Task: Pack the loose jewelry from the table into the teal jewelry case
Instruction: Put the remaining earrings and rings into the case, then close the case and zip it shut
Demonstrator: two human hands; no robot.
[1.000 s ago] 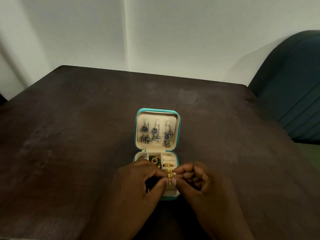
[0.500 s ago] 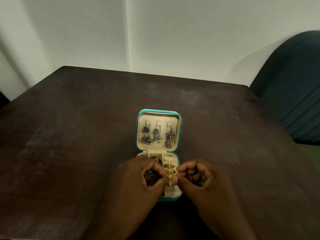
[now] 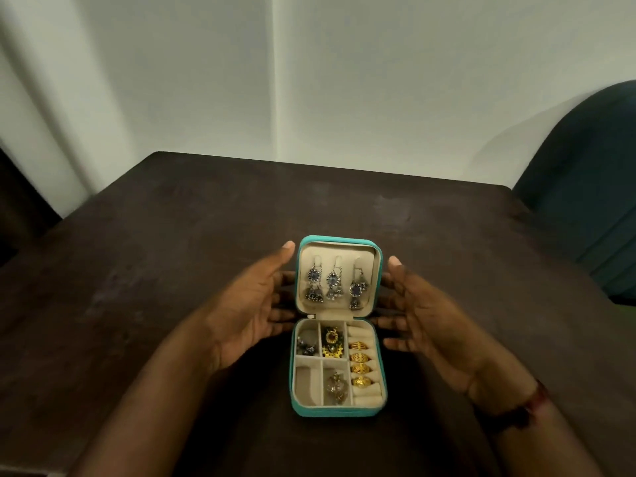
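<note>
Hands frame the case from both sides. The teal case (image 3: 339, 413) sits open on the dark table (image 3: 172, 270), towards its near edge, with its lid (image 3: 339, 239) standing upright at the back. Three silver earrings (image 3: 333, 284) with blue stones hang in a row on the lid's cream lining. In the base, four gold rings (image 3: 360, 363) are tucked one behind another into the ring rolls along the right side. The back left compartment holds dark silver pieces (image 3: 307, 346), the one beside it a gold and green piece (image 3: 331, 342), and the front middle one a pale, glassy piece (image 3: 336, 389). The left hand (image 3: 251, 311) is spread just beside the lid's left edge, palm turned towards it, fingers straight and thumb up near the top corner; it grips nothing. The right hand (image 3: 430, 318) mirrors it on the other side, fingers stretched towards the lid and the hinge, thumb raised, nothing in its grasp. From where I stand I cannot tell whether any fingertip actually touches the case. A dark red band (image 3: 530, 406) circles the right wrist. A dark teal chair (image 3: 592, 187) stands past the table's far right corner, against the pale wall.
</note>
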